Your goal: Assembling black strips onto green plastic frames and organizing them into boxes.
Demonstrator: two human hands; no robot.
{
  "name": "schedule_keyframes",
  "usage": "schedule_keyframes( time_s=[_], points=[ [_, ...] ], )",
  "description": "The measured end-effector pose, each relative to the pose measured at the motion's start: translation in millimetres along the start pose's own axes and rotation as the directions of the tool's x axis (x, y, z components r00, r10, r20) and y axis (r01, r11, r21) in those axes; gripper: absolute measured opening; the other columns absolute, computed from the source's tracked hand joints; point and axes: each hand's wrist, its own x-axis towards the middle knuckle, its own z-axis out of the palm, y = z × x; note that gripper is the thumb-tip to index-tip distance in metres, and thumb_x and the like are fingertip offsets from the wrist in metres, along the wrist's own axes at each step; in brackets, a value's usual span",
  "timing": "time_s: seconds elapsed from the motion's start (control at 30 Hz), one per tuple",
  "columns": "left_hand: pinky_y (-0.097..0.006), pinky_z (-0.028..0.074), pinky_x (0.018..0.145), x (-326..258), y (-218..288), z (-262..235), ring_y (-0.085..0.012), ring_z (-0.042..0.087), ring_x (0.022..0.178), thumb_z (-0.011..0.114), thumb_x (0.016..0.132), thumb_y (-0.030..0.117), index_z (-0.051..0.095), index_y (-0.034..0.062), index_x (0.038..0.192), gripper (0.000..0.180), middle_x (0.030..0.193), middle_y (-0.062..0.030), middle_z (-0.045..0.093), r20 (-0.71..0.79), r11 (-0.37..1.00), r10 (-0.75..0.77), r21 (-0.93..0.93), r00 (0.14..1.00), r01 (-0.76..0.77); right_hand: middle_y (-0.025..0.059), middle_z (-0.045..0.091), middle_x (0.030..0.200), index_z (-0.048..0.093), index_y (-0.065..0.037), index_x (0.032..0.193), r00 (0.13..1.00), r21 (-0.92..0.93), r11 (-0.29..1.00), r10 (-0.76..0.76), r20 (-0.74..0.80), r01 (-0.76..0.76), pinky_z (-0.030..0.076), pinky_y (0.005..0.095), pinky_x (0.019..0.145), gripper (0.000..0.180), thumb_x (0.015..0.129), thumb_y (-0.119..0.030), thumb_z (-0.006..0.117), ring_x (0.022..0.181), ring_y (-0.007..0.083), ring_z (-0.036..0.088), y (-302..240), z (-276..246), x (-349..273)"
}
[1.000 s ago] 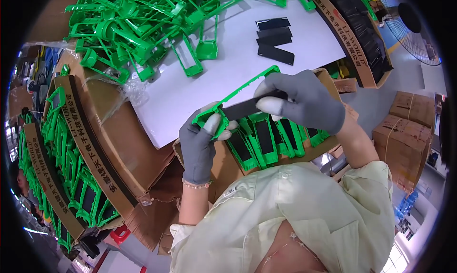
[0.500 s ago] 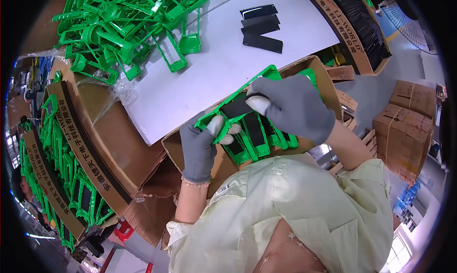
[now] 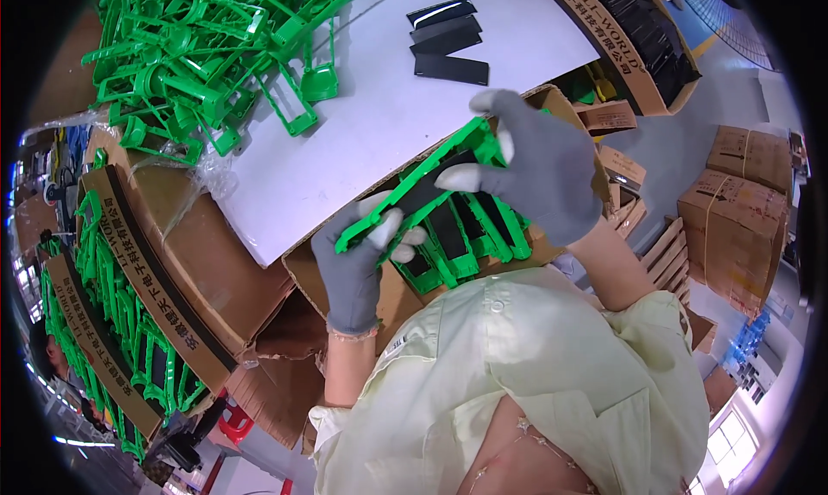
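A long green plastic frame (image 3: pixel 402 181) is held tilted over a cardboard box (image 3: pixel 559 107), with a black strip (image 3: pixel 424 193) lying along its inside. My gloved left hand (image 3: pixel 349 266) is closed round the near-left end, thumb on top. At the far-right end, my gloved right hand (image 3: pixel 548 176) spans the frame, thumb against the strip and fingertips by the frame's end. Its grip is partly hidden. Inside the box below, several similar green frames with black strips (image 3: pixel 448 236) lie side by side.
Loose green frames (image 3: pixel 198 64) are heaped on the white table (image 3: pixel 345 150). Several black strips (image 3: pixel 448 40) lie nearby. Boxes of green frames (image 3: pixel 159 279) stand at left; a carton of black pieces (image 3: pixel 651 38) is at far right. Taped cartons (image 3: pixel 729 236) stand on the floor.
My right hand has opened wider from its pinch over the strip and now reaches round the frame's far end. The frame is tilted more, its long green edge now showing.
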Motion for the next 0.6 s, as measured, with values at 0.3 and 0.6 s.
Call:
schedule_keyframes(
  time_s=[0.3, 0.6],
  points=[
    [-0.023, 0.047, 0.046, -12.2, -10.2, 0.1, -0.0199, 0.065, 0.057, 0.060, 0.083, 0.003, 0.059, -0.0105, 0.103, 0.025, 0.076, -0.0136, 0.064, -0.048, 0.998, -0.023, 0.057, 0.999, 0.026, 0.0026, 0.060, 0.059, 0.062, -0.006, 0.085, 0.839, 0.562, 0.762, -0.045, 0.542, -0.322, 0.044, 0.0260, 0.048, 0.021, 0.079, -0.023, 0.071, 0.048, 0.0136, 0.058, 23.7, 14.9, -8.3],
    [-0.023, 0.049, 0.045, -40.2, -10.1, -16.6, -0.0191, 0.065, 0.059, 0.062, 0.080, -0.003, 0.061, -0.0087, 0.097, 0.018, 0.077, -0.0124, 0.064, -0.168, 0.986, -0.030, 0.156, 0.985, 0.056, 0.0082, 0.054, 0.054, 0.059, -0.011, 0.080, 0.960, 0.393, 0.917, -0.170, 0.222, 0.071, 0.041, 0.0343, 0.044, 0.027, 0.074, -0.031, 0.076, 0.046, 0.0244, 0.055, 10.4, 50.7, -44.3]
  ],
)
